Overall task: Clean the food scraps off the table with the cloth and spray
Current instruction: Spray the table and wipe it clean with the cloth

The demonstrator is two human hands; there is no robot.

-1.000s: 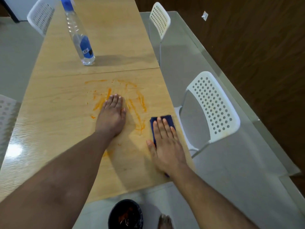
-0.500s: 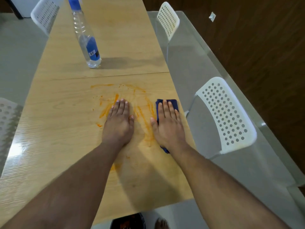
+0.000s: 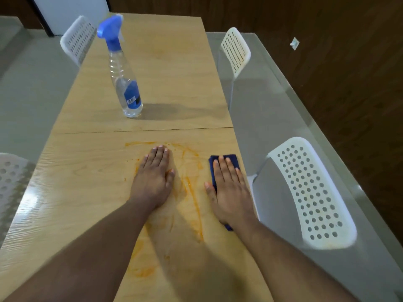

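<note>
Orange food smears (image 3: pixel 193 188) streak the wooden table (image 3: pixel 82 188) between my two hands and run back toward me. My left hand (image 3: pixel 153 178) lies flat on the table over the left part of the smears, fingers straight. My right hand (image 3: pixel 229 190) presses flat on a dark blue cloth (image 3: pixel 222 159) near the table's right edge; only the cloth's far end and a corner by my wrist show. A clear spray bottle (image 3: pixel 125 83) with a blue trigger head stands upright on the far table half, beyond my left hand.
White perforated chairs stand around the table: one close at the right (image 3: pixel 309 192), one far right (image 3: pixel 235 51), one far left (image 3: pixel 77 39), one at the left edge (image 3: pixel 11 182). A seam (image 3: pixel 174 129) divides the two table halves. A dark wooden wall runs along the right.
My right hand slid the cloth away from me along the right edge, then stopped. The view has tilted up, and the dark bowl on the floor has left the frame. My left hand stays put.
</note>
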